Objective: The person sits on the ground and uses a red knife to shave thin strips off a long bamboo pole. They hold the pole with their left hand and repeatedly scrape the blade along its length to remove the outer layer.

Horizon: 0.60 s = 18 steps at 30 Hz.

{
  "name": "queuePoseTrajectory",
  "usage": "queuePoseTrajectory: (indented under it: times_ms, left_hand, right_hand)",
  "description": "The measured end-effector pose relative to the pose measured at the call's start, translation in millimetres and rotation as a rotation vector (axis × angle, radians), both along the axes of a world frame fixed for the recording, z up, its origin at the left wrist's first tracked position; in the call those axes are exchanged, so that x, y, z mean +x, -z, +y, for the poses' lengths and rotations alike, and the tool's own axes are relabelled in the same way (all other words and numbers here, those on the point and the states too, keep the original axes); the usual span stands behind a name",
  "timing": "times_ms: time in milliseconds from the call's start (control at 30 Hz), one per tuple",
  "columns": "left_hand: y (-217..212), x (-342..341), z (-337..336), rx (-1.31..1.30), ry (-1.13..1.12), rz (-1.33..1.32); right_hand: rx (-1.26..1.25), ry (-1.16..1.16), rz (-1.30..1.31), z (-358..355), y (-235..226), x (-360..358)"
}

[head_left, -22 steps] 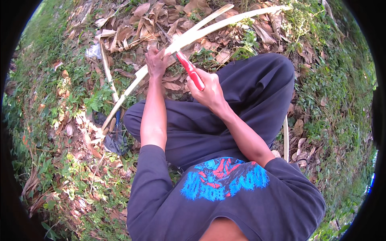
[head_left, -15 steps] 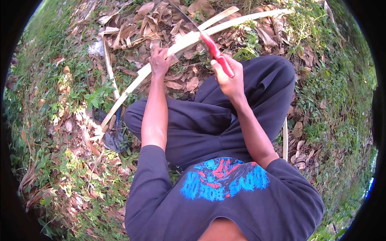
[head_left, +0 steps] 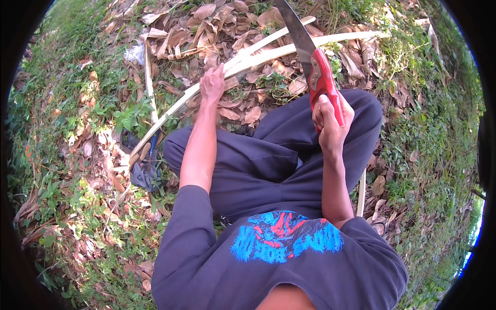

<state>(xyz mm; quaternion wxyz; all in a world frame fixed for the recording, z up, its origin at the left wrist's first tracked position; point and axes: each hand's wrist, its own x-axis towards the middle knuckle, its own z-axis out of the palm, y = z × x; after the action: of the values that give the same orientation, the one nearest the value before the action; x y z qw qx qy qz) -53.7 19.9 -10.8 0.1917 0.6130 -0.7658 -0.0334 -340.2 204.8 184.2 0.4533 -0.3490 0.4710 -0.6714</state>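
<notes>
A long pale strip of wood or bamboo (head_left: 279, 52) slants across from beside my left knee to the far right. My left hand (head_left: 212, 84) is closed around it near its middle. A shorter pale length (head_left: 276, 36) diverges from the strip just beyond that hand; whether the two are joined there I cannot tell. In my right hand (head_left: 332, 116) is a red-handled machete (head_left: 323, 72), its broad dark blade pointing up and away. The blade passes over the strips in view and appears raised off them.
Dry brown leaves (head_left: 212, 28) and green weeds (head_left: 129, 118) cover the ground. Another pale strip (head_left: 149, 77) lies at the left, near a white plastic bag (head_left: 135, 53). A dark bag (head_left: 144, 175) sits beside my left knee. One more strip (head_left: 361, 192) shows at my right.
My right hand has drawn the machete back toward me and to the right, away from the strip. The shorter length now spreads apart over a longer stretch, down to near my left hand.
</notes>
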Motion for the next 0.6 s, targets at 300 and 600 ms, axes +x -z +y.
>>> queuePoseTrajectory:
  times_ms: [300,600]
  left_hand:
    - [10,-6,8,-0.122,0.023,-0.065]
    - [13,-5,9,-0.012,-0.069,0.119]
  right_hand:
    - [0.042,-0.054,0.008,11,5,2]
    - [0.12,-0.103,0.036,25,19,12]
